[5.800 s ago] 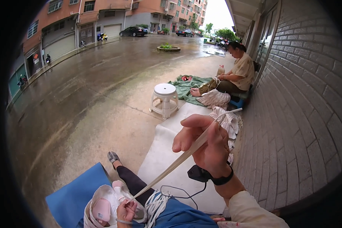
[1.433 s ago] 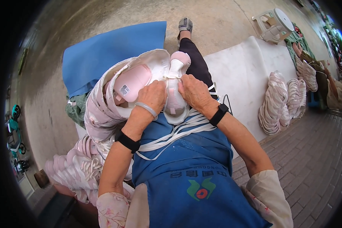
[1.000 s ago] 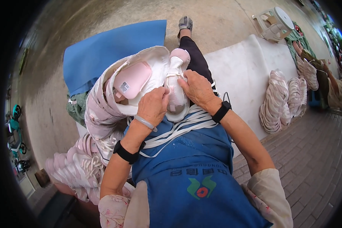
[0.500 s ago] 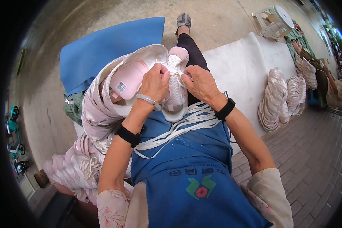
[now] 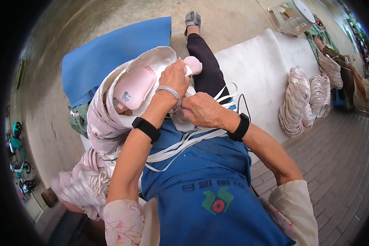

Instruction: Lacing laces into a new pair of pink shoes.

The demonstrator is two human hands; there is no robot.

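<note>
Over my lap I hold a pink and white shoe upper (image 5: 192, 64), mostly covered by my hands; its rounded pink end shows past my left hand. My left hand (image 5: 174, 80) is closed on it near that end. Lower down, my right hand (image 5: 205, 110) is closed against the upper, its fingers curled under, and what they pinch is hidden. Loose white shoelaces (image 5: 180, 145) lie across my blue apron (image 5: 197, 172), and one lace loops up beside my right hand. A nested stack of shoe uppers (image 5: 104, 127) leans at my left forearm.
More laced uppers (image 5: 80, 184) are piled at lower left. A blue sheet (image 5: 115, 53) and a white sheet (image 5: 258, 61) lie on the ground. Bundled uppers (image 5: 294, 102) rest at right, near a seated person (image 5: 363, 90). A white stool (image 5: 293, 18) stands far right.
Both hands were pinching a lace above the upright upper. The upper has since been turned and gathered between them. My right hand has come lower and closer in; the left has shifted up.
</note>
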